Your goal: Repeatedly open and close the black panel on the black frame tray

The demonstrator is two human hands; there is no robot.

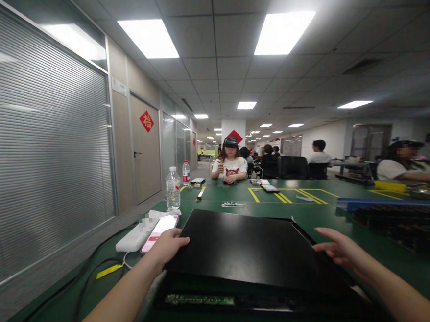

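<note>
A large flat black panel (239, 247), which looks like a display screen, lies slightly tilted over a dark frame (261, 302) on the table. My left hand (169, 247) grips the panel's left edge, thumb on top and the other fingers hidden underneath. At the right edge is my right hand (339, 250), its index finger stretched out and its fingers apart; the fingertips are near or against the rim. Along the near side of the frame, a narrow green circuit board (198, 299) shows below the panel.
A lit phone (160, 232) lies beside a white box (132, 239) at left, with black cables (85, 253) nearby. Two bottles stand behind, a clear one (173, 189) nearest. Across the green table (217, 190) sits a person (230, 165) holding a tool. Dark stacked parts (400, 226) lie right.
</note>
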